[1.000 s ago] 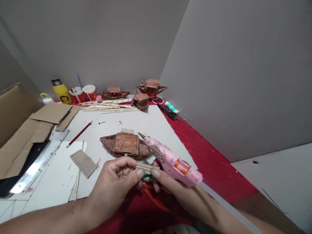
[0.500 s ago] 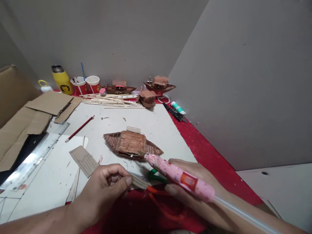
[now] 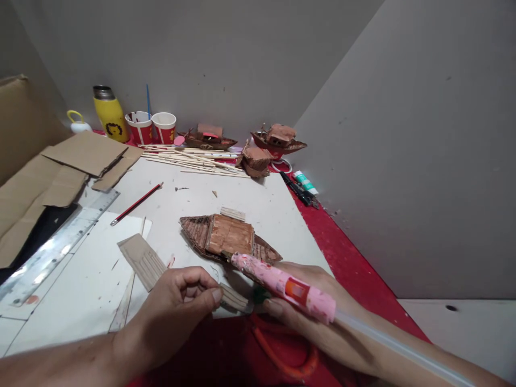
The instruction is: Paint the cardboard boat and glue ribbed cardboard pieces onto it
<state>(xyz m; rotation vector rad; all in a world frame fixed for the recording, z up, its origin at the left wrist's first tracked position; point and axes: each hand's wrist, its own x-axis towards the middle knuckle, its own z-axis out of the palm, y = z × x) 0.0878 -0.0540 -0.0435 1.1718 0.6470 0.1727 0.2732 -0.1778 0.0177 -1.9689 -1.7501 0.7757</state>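
Observation:
Between the thumb and fingers of my left hand (image 3: pixel 177 306) is the end of a small ridged cardboard strip (image 3: pixel 234 297). Wrapped round a pink glue gun (image 3: pixel 282 285) with a clear glue stick in its rear is my right hand (image 3: pixel 310 312); the gun's tip points left, at the near side of a brown model boat (image 3: pixel 231 236). Whether the tip touches the boat cannot be made out. A small ridged piece (image 3: pixel 233 214) lies behind the boat's roof. Left of the boat rests a larger ridged cardboard piece (image 3: pixel 143 263). Orange-handled scissors (image 3: pixel 282 357) lie below my right hand.
Further model boats (image 3: pixel 280 138), thin sticks (image 3: pixel 193 160), paper cups (image 3: pixel 164 128) and a yellow bottle (image 3: pixel 110 115) stand or lie at the back. On the left are cardboard sheets (image 3: pixel 86 153), a metal ruler (image 3: pixel 60 250) and a pencil (image 3: pixel 137 204). Black pens (image 3: pixel 296 189) lie at the right.
The view has shifted, so most things appear further right. The glue gun has moved left relative to the boat, its tip now nearer the middle of the near side. The strip remains in my left hand.

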